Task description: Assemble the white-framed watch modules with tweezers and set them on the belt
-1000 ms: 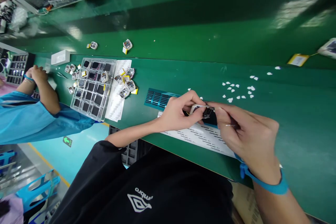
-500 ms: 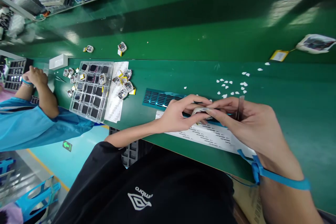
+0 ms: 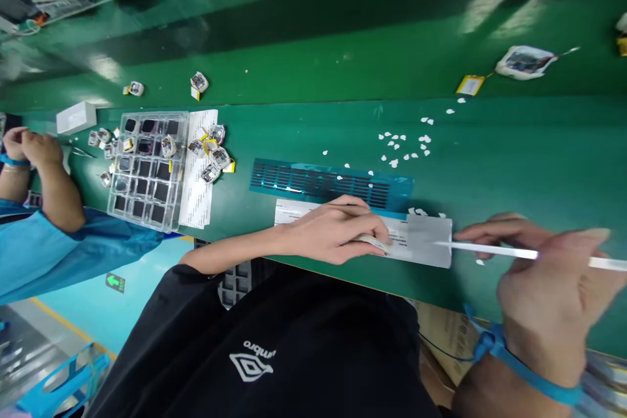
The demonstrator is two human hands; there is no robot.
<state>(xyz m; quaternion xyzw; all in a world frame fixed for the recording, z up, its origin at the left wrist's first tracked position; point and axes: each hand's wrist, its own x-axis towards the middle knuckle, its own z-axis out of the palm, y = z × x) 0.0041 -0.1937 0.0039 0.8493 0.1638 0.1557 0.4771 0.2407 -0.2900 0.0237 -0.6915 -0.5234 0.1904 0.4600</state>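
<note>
Left hand (image 3: 337,235) at frame centre, fingers (image 3: 377,238) pressing a small pale part (image 3: 375,243) flat onto the white sheet (image 3: 426,241) on the green counter (image 3: 514,157). Right hand (image 3: 543,281), lower right, blurred, fingers pinching metal tweezers (image 3: 494,251) pointing left at the sheet

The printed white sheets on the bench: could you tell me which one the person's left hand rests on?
The left hand rests on the near sheet below the blue grille; the other sheet lies beside the clear tray.
</note>
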